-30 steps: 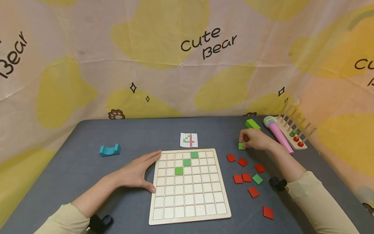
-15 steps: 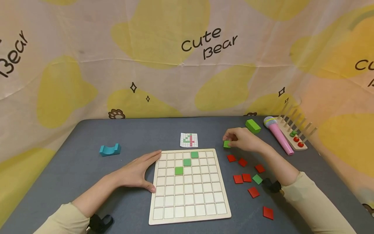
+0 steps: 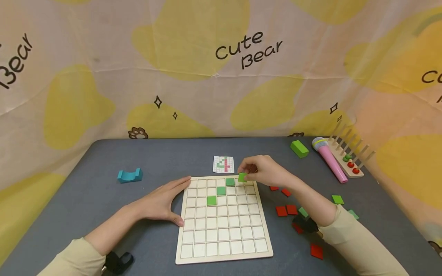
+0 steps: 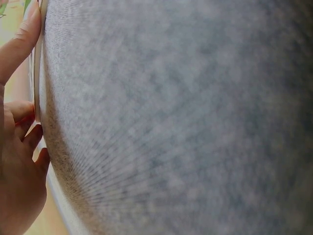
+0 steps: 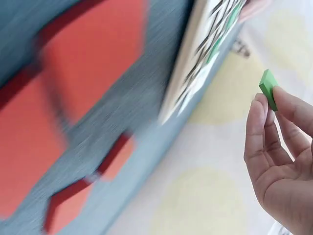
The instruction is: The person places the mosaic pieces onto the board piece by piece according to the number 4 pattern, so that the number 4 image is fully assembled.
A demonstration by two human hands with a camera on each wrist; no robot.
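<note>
A wooden grid board with white squares lies on the dark table; a short diagonal of green tiles sits in its upper cells. My left hand rests against the board's left side, thumb and fingers spread along the edge; the left wrist view shows its fingertips at that edge. Between thumb and fingers, my right hand pinches a green square tile over the top row, right of the uppermost green tile. In the right wrist view the tile is tilted.
Behind the board lies a small pattern card. Several red tiles and a few green tiles are scattered to the right, partly under the right forearm. A green block, pink microphone, peg rack and blue curved block stand farther out.
My right hand has carried the green tile leftward from the table's right side to over the board's top row. The left hand has stayed in place.
</note>
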